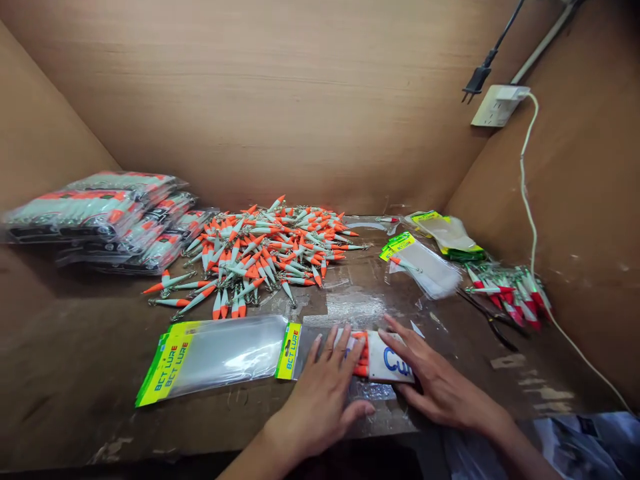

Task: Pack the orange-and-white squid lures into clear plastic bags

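Observation:
My left hand (pixel 323 390) lies flat, fingers outstretched, over a clear plastic bag with a yellow BCT LURE header (pixel 287 353). Orange lure tips (pixel 362 363) show between my hands. My right hand (pixel 435 383) grips a white plate with blue handwriting (pixel 385 360), its thumb at the near edge and its fingers over the far side. The plate sits right against the orange tips; whether they are inside the bag I cannot tell. To the left lie several flat BCT LURE bags (pixel 225 350), overlapping. Behind is a heap of orange-and-white lures (pixel 270 250).
Packed lure bundles (pixel 95 207) are stacked at the back left. More clear bags (pixel 425 263), black-handled pliers (pixel 493 320) and red-and-white lures (pixel 520 293) lie to the right. A white cord (pixel 525 180) runs down from the wall socket (pixel 497 107); a black plug (pixel 477 80) hangs nearby.

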Demonstrator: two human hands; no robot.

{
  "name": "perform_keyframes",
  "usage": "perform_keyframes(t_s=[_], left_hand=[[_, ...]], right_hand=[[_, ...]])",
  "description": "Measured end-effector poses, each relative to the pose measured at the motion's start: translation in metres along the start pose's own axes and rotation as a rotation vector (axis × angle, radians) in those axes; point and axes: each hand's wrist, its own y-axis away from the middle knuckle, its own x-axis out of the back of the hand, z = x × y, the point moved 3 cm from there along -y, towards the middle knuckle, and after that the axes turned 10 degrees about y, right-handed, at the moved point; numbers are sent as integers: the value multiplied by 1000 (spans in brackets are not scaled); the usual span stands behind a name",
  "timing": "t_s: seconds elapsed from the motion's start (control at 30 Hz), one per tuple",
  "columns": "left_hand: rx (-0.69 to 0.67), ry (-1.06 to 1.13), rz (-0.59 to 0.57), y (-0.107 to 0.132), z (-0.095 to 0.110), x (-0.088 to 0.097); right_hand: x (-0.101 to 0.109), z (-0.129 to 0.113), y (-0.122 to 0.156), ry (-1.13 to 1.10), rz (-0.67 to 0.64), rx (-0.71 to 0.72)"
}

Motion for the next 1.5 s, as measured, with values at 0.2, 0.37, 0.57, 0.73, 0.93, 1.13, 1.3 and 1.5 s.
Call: perform_keyframes(t_s=[0.2,0.37,0.57,0.73,0.93,1.13,1.3,1.5], left_hand=[[13,-109,93,2,2,-13],[-4,-147,118,0,1,-16],[-53,-177,128,-1,14,-24],[24,-201,177,5,-6,-8],[64,-220,159,14,-24,-1],[66,-196,146,16,-20,-2],[17,-132,131,-8,-14,8],[-139,110,40,-58,6,28]], right_hand=[[0,-2,-3,29,5,54],[-6,-3,-3,46,31,8],[-3,-8,-6,48,30,60],[-11,1,0,8,114,62],[-11,-3,-2,51,121,51],[-10,0,-2,54,106,98],[2,-8,-10,51,102,126],[57,-53,-32,146,235,213]])
